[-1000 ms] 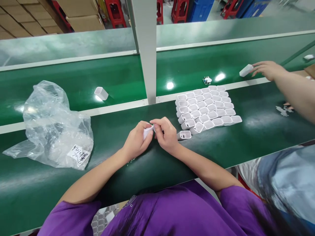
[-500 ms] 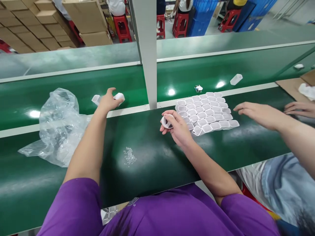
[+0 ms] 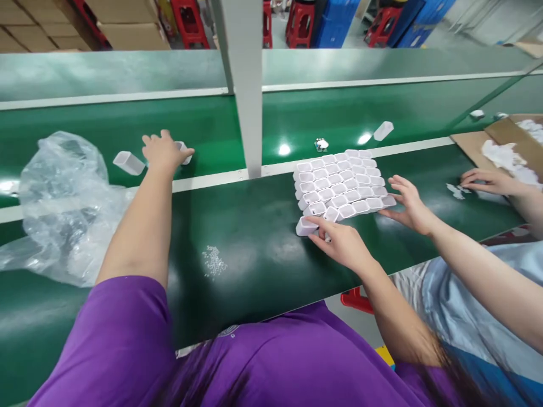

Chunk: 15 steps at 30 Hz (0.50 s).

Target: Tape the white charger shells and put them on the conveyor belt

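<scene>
My left hand (image 3: pixel 163 151) reaches over the far green belt with its fingers spread. By its thumb is a white plastic cup (image 3: pixel 183 151), partly hidden behind the hand; another white cup (image 3: pixel 128 163) lies just to the left. My right hand (image 3: pixel 337 240) pinches a white cup (image 3: pixel 305 227) between thumb and fingers. That cup stands on the near green surface, at the front left corner of a block of tightly packed white cups (image 3: pixel 339 183). These cups have their open tops facing up.
A clear plastic bag (image 3: pixel 72 209) lies at left. Tiny clear pieces (image 3: pixel 214 263) are scattered in front of me. A co-worker's hand (image 3: pixel 409 206) touches the block's right side; the other (image 3: pixel 487 182) is near white scraps. A metal post (image 3: pixel 249 102) rises behind the near surface.
My right hand has moved right and down, bringing its white cup to the block's corner. The co-worker's nearer hand has come against the block. The camera view has shifted.
</scene>
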Each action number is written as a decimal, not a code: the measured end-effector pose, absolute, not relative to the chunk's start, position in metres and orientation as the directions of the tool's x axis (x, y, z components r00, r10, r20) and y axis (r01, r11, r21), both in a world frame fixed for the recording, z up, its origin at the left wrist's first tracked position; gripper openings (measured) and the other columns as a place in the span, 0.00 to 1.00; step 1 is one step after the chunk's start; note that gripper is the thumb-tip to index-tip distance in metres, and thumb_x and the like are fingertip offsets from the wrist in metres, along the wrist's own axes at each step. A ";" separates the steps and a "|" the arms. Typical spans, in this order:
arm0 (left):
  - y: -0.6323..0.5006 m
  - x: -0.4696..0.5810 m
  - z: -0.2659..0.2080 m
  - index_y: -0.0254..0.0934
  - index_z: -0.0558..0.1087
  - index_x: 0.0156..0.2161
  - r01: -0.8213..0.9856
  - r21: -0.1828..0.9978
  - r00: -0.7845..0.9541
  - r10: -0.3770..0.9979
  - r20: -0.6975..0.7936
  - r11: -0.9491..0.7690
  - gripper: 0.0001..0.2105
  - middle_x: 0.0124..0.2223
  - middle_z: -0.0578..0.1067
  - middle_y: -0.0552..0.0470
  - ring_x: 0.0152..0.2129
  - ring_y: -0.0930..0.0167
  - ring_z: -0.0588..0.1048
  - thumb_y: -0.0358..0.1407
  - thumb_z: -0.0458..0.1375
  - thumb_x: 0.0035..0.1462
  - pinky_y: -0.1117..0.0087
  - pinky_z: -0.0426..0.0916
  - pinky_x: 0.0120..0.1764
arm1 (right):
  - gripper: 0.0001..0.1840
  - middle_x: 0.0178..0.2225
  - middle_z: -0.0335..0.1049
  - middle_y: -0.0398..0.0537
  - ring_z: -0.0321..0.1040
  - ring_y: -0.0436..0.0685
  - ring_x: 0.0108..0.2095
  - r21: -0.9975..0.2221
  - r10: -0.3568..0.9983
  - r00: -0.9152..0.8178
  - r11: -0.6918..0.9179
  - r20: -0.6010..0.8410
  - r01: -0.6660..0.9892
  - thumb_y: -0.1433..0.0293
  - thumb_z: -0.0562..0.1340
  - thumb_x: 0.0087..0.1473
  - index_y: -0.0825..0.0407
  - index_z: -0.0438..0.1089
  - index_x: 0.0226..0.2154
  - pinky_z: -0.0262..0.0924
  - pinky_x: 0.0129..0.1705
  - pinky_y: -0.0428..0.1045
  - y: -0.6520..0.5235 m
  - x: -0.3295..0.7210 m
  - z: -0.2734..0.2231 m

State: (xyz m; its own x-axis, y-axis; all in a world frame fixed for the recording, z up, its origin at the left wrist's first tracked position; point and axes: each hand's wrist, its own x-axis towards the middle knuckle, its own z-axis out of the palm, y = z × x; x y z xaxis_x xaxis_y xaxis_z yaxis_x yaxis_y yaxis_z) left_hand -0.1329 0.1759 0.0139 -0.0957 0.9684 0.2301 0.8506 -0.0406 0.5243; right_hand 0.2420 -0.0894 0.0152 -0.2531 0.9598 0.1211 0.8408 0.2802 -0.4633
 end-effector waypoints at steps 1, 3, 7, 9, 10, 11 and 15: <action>0.166 -0.130 0.021 0.26 0.65 0.45 0.893 0.443 -0.192 0.957 0.219 0.078 0.34 0.56 0.69 0.31 0.62 0.39 0.54 0.53 0.70 0.46 0.28 0.50 0.57 | 0.16 0.27 0.73 0.41 0.68 0.52 0.24 -0.411 0.957 -0.250 0.288 0.144 0.865 0.69 0.59 0.60 0.47 0.71 0.50 0.55 0.25 0.45 -0.089 0.239 0.008; 0.145 -0.125 0.036 0.20 0.62 0.54 0.928 0.336 -0.239 0.950 0.201 0.163 0.39 0.59 0.67 0.32 0.62 0.42 0.56 0.54 0.65 0.52 0.36 0.55 0.59 | 0.12 0.29 0.75 0.43 0.70 0.53 0.25 -0.352 0.944 -0.277 0.324 0.178 0.878 0.70 0.59 0.59 0.47 0.72 0.46 0.54 0.24 0.45 -0.085 0.231 -0.002; 0.091 -0.113 0.056 0.27 0.69 0.54 0.913 0.397 0.060 0.993 0.103 -0.096 0.26 0.54 0.74 0.39 0.56 0.53 0.68 0.49 0.58 0.61 0.50 0.61 0.59 | 0.07 0.31 0.75 0.43 0.69 0.50 0.25 -0.390 0.888 -0.425 0.458 0.174 0.799 0.69 0.58 0.62 0.49 0.72 0.38 0.54 0.27 0.45 -0.067 0.203 -0.004; 0.060 -0.106 0.056 0.34 0.70 0.56 0.778 0.540 0.365 0.931 0.026 -0.320 0.27 0.56 0.74 0.43 0.54 0.58 0.71 0.49 0.60 0.57 0.57 0.66 0.56 | 0.07 0.31 0.75 0.43 0.68 0.50 0.25 -0.441 0.862 -0.475 0.500 0.174 0.745 0.68 0.58 0.63 0.50 0.72 0.39 0.55 0.28 0.45 -0.056 0.182 0.002; 0.046 -0.103 0.055 0.37 0.68 0.57 0.684 0.610 0.508 0.861 -0.006 -0.399 0.30 0.59 0.72 0.44 0.55 0.59 0.71 0.50 0.62 0.54 0.59 0.67 0.54 | 0.07 0.31 0.75 0.43 0.68 0.50 0.26 -0.464 0.851 -0.494 0.514 0.175 0.721 0.67 0.59 0.63 0.51 0.71 0.40 0.55 0.29 0.45 -0.050 0.171 0.006; 0.034 -0.099 0.053 0.39 0.67 0.59 0.600 0.664 0.617 0.786 -0.031 -0.445 0.33 0.61 0.70 0.44 0.56 0.59 0.70 0.51 0.64 0.51 0.61 0.68 0.53 | 0.07 0.32 0.75 0.43 0.69 0.51 0.27 -0.486 0.839 -0.514 0.529 0.178 0.695 0.67 0.59 0.63 0.51 0.71 0.41 0.55 0.30 0.45 -0.044 0.160 0.009; 0.009 -0.098 0.047 0.40 0.69 0.57 0.521 0.727 0.715 0.693 -0.088 -0.446 0.28 0.54 0.75 0.46 0.46 0.64 0.75 0.48 0.63 0.52 0.66 0.69 0.46 | 0.09 0.33 0.74 0.42 0.68 0.50 0.29 -0.600 0.798 -0.553 0.570 0.240 0.561 0.69 0.60 0.61 0.51 0.69 0.45 0.56 0.32 0.44 -0.026 0.122 0.016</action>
State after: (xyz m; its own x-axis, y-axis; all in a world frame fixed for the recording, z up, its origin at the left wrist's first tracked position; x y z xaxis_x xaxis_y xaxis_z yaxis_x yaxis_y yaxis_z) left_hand -0.0977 0.0093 0.0468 0.7153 0.6933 -0.0876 0.5214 -0.4460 0.7275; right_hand 0.1223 -0.0261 0.0155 -0.5532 0.7977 0.2401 0.5612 0.5699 -0.6002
